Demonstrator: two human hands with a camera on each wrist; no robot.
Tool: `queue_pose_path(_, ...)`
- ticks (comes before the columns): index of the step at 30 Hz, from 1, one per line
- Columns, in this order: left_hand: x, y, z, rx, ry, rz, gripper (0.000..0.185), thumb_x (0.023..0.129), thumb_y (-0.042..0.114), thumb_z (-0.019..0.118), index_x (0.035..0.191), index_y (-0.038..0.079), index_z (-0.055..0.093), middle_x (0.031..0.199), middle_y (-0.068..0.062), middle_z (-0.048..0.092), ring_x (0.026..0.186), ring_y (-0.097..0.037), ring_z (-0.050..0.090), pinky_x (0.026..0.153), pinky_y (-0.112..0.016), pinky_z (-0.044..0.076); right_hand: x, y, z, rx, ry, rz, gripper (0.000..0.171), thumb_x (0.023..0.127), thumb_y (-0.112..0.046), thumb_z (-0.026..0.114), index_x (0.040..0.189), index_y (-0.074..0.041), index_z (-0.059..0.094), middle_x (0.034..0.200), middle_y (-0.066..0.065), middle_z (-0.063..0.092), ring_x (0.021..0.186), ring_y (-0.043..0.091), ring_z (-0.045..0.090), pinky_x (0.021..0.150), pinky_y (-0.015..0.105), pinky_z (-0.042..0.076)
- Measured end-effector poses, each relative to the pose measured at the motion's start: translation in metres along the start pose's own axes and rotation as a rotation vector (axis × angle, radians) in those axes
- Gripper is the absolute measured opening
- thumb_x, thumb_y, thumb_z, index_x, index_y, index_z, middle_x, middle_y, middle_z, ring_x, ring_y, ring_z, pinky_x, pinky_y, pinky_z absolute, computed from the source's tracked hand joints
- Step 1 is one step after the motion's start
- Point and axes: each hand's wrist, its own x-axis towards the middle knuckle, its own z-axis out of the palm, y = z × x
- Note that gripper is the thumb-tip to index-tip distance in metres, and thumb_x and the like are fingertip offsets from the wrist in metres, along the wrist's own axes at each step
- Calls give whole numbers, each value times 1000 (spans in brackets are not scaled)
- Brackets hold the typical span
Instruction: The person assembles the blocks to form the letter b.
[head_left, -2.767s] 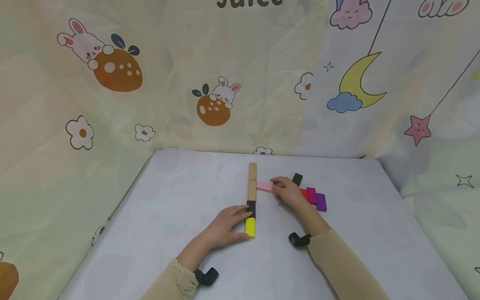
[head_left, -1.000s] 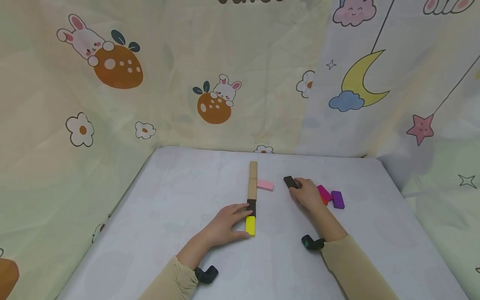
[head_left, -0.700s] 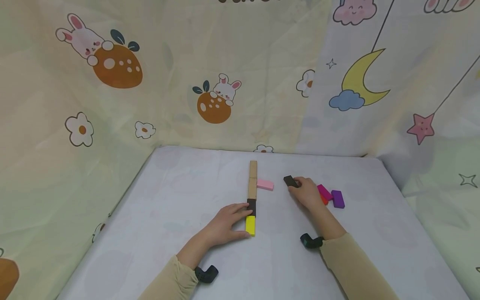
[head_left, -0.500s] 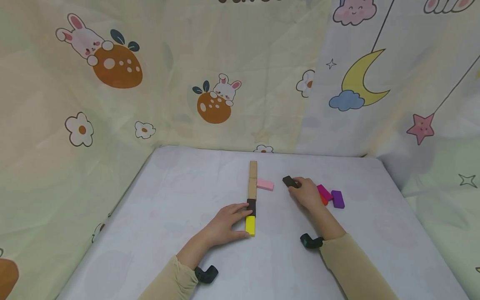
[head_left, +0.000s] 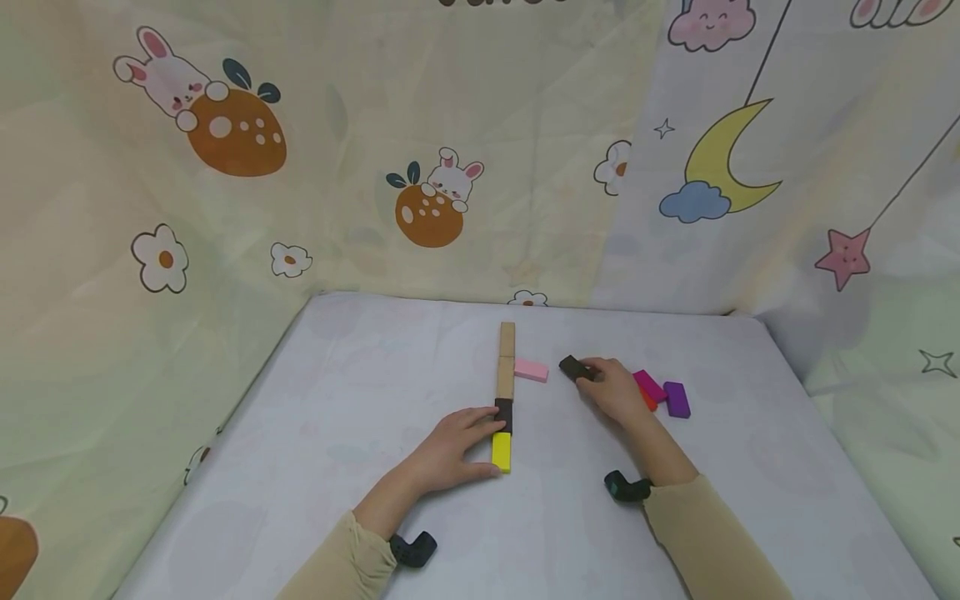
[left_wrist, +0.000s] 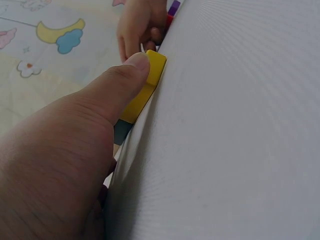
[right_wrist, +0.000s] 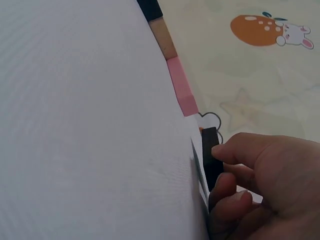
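A row of blocks lies end to end on the white table: two wooden blocks [head_left: 506,358], a black block [head_left: 503,404] and a yellow block [head_left: 501,452] nearest the person. My left hand [head_left: 450,450] rests on this row from the left, fingertips on the black block. Its straight thumb touches the yellow block [left_wrist: 155,67] in the left wrist view. In my right hand [head_left: 617,390] a dark block [head_left: 572,367] is pinched between thumb and fingers, its far end sticking out. Between this block and the row, a pink block [head_left: 531,371] lies crosswise against the upper wooden pair.
Right of the right hand lie a magenta block [head_left: 649,386], a red block [head_left: 648,402] partly hidden, and a purple block [head_left: 677,400]. A printed cloth [head_left: 337,167] hangs behind the table. Each wrist wears a small black camera [head_left: 414,549].
My right hand has left the pink block and taken hold of the dark block, shifting it left. The magenta, red and purple blocks have been pushed rightward. The left hand stays put.
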Motion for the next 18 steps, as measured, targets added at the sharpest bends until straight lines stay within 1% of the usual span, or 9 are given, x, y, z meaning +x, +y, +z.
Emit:
queue_pose_path(2, 0, 1, 0, 0, 1, 0, 71, 77, 69, 50, 140, 41, 31, 150, 17, 22, 138, -16, 25, 113, -45, 24, -1, 0, -1, 11, -19, -8, 44, 85, -35, 59, 126, -21, 54, 120, 12, 54, 103, 27, 51, 87, 46, 45)
queue_pose_path(6, 0, 1, 0, 9, 10, 2, 71, 77, 70, 50, 140, 41, 32, 149, 17, 22, 138, -15, 25, 113, -45, 24, -3, -1, -3, 27, -71, -21, 42, 85, -37, 60, 125, -25, 55, 124, 9, 52, 110, 28, 49, 93, 50, 43)
queue_pose_path(9, 1, 1, 0, 13, 9, 1, 71, 77, 70, 49, 140, 41, 31, 149, 18, 22, 138, -15, 25, 113, -45, 24, -5, -2, -5, 31, -103, -38, 41, 85, -37, 61, 124, -26, 55, 126, 9, 52, 114, 28, 48, 95, 52, 42)
queue_pose_path(11, 1, 1, 0, 14, 5, 0, 71, 77, 71, 49, 140, 41, 31, 149, 18, 22, 138, -15, 25, 113, -45, 24, -5, -3, -5, 30, -116, -47, 40, 85, -37, 61, 123, -26, 56, 126, 9, 52, 111, 28, 49, 90, 48, 46)
queue_pose_path(13, 1, 0, 0, 13, 1, 1, 71, 77, 71, 48, 140, 41, 31, 149, 18, 21, 138, -15, 25, 113, -45, 24, -5, -4, -5, 36, -125, -54, 40, 85, -35, 62, 124, -25, 56, 125, 9, 52, 105, 27, 52, 80, 42, 51)
queue_pose_path(15, 1, 0, 1, 17, -2, 2, 71, 77, 71, 47, 140, 41, 31, 149, 18, 21, 138, -15, 25, 113, -44, 24, -5, -3, -4, 36, -131, -51, 39, 85, -35, 62, 123, -26, 56, 124, 8, 52, 100, 26, 52, 72, 36, 52)
queue_pose_path(17, 1, -1, 1, 19, -4, 1, 71, 77, 71, 46, 140, 41, 30, 150, 18, 21, 138, -15, 25, 113, -44, 23, -5, -3, -3, 35, -137, -52, 39, 85, -34, 62, 123, -28, 56, 122, 7, 53, 98, 25, 52, 70, 33, 52)
queue_pose_path(18, 1, -1, 1, 19, -6, 0, 71, 77, 72, 46, 140, 41, 30, 150, 18, 20, 138, -15, 25, 113, -44, 23, -5, -2, -2, 32, -139, -55, 38, 85, -35, 62, 123, -28, 56, 122, 6, 53, 98, 24, 52, 73, 35, 52)
